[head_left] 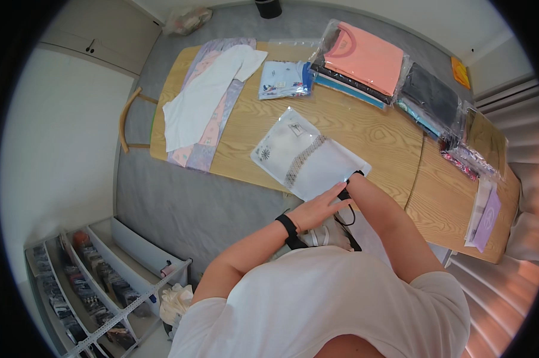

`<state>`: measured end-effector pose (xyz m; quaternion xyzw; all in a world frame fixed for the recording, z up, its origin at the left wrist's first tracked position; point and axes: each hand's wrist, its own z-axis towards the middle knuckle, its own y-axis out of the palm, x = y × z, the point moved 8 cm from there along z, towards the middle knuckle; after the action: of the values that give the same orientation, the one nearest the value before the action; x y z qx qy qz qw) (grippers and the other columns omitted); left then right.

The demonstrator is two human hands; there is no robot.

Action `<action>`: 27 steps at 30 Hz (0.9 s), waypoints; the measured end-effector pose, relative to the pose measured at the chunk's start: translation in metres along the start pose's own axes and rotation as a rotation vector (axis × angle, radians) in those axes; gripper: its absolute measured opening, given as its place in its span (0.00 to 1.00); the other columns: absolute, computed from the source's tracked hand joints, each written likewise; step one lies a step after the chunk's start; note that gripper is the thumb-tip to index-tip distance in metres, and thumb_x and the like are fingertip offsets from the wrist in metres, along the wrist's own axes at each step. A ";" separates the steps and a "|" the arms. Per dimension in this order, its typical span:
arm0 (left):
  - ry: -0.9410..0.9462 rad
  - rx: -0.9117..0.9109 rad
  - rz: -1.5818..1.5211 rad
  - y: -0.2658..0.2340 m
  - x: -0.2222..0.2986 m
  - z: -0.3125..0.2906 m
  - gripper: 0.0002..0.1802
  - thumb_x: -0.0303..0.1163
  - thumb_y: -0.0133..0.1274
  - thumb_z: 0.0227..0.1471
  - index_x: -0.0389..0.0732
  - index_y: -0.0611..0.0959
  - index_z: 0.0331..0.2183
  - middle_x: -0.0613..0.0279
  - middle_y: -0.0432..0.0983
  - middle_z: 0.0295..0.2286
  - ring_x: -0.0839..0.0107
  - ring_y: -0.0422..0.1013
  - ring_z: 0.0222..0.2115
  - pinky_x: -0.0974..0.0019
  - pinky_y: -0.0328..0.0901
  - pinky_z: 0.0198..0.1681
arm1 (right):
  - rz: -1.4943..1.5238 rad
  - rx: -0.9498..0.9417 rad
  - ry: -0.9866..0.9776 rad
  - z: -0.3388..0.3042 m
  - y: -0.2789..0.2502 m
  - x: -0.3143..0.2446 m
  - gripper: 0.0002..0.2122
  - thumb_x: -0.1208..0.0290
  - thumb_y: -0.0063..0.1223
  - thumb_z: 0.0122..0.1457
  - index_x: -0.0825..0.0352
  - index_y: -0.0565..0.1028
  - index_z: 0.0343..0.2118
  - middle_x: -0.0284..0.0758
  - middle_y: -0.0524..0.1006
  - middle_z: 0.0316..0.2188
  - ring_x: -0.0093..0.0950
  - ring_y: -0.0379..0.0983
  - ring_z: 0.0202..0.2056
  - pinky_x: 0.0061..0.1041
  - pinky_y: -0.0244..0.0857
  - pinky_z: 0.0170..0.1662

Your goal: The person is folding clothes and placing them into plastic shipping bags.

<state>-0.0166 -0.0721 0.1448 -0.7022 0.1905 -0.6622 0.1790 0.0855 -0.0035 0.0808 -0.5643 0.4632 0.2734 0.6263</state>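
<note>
A flat white plastic garment bag (324, 162) with a patterned band lies at an angle near the table's front edge. My left hand (318, 210) is at its near corner, fingers stretched out toward my right wrist (355, 184). Black bands circle both wrists, and a thin black cord (352, 216) loops below the left fingertips. Most of my right hand is hidden at the bag's near right corner, so its fingers do not show. Whether the left fingertips touch the right wristband cannot be made out.
The wooden table (395, 155) carries unfolded garments (195, 101) at left, a bagged blue garment (284, 79) and stacks of bagged clothes (365, 59) along the far and right sides. A purple packet (487, 221) lies at right. A chair (129, 122) and divided bin (90, 286) stand left.
</note>
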 end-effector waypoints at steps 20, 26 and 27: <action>-0.110 -0.001 0.619 0.005 -0.091 -0.045 0.35 0.20 0.48 0.40 0.42 0.63 0.54 0.49 0.52 0.57 0.54 0.49 0.59 0.51 0.48 0.58 | 0.209 0.134 0.465 -0.080 -0.065 0.144 0.12 0.64 0.51 0.55 0.70 0.75 0.30 0.30 0.74 0.23 0.20 0.71 0.26 0.20 0.65 0.30; -0.145 0.053 0.610 0.004 -0.079 -0.045 0.40 0.28 0.55 0.38 0.37 0.60 0.55 0.48 0.51 0.57 0.55 0.49 0.59 0.48 0.47 0.58 | 0.660 -0.188 0.789 -0.065 -0.030 0.088 0.14 0.66 0.53 0.55 0.72 0.73 0.39 0.33 0.76 0.29 0.20 0.72 0.28 0.18 0.66 0.29; -0.138 0.059 0.618 0.000 -0.077 -0.046 0.40 0.28 0.55 0.38 0.37 0.60 0.55 0.48 0.51 0.57 0.55 0.49 0.59 0.48 0.47 0.58 | 0.911 -0.165 0.794 -0.057 -0.030 0.069 0.13 0.67 0.53 0.56 0.73 0.73 0.39 0.35 0.76 0.32 0.22 0.73 0.31 0.20 0.69 0.33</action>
<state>-0.0664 -0.0327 0.0812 -0.6488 0.3631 -0.5325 0.4045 0.1247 -0.0773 0.0367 -0.4147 0.8335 0.3175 0.1803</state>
